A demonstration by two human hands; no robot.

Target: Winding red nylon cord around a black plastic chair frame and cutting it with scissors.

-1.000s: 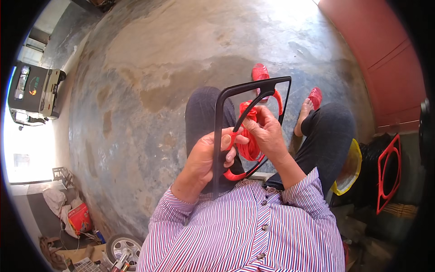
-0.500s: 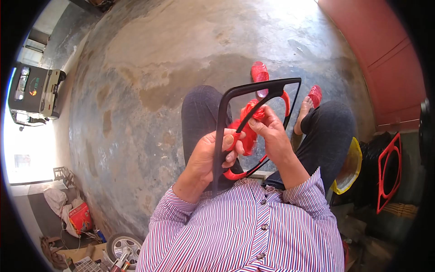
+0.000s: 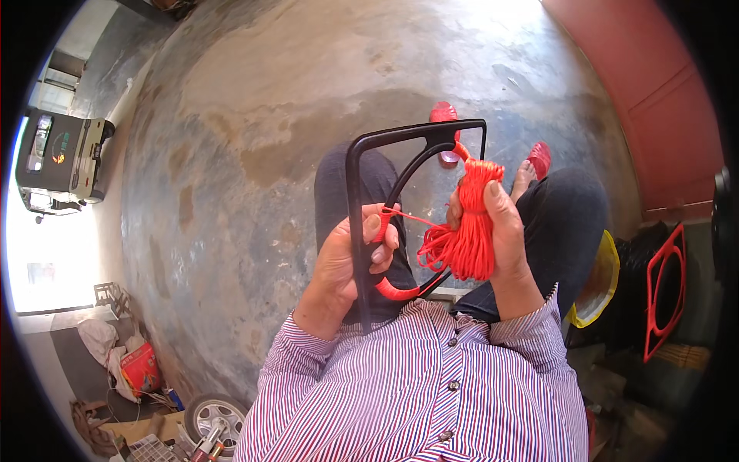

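Observation:
A black frame point(image 3: 389, 137) with a rounded rectangular outline and a curved inner ring stands upright above my lap. Parts of its ring are wrapped in red cord point(image 3: 397, 291). My left hand point(image 3: 350, 258) is closed on the ring's left side, pinching the cord where the wrapping ends. A short strand runs from those fingers to a bundle of red cord point(image 3: 479, 231), tied around its middle with loops hanging below. Wrapped around this bundle, my right hand point(image 3: 504, 231) holds it at the frame's right side. Some right-hand fingers are hidden behind the cord.
At the right, a red-wrapped frame point(image 3: 663, 292) leans by black bags, beside a yellow-rimmed container point(image 3: 604, 281). A wheel point(image 3: 215, 420) and tools lie at lower left, near a red sack point(image 3: 141, 368). A vehicle point(image 3: 61, 158) stands beyond the opening.
My right hand has moved right and toward me with the cord bundle, drawing it out from within the frame. The frame has shifted slightly left; my left hand keeps its grip.

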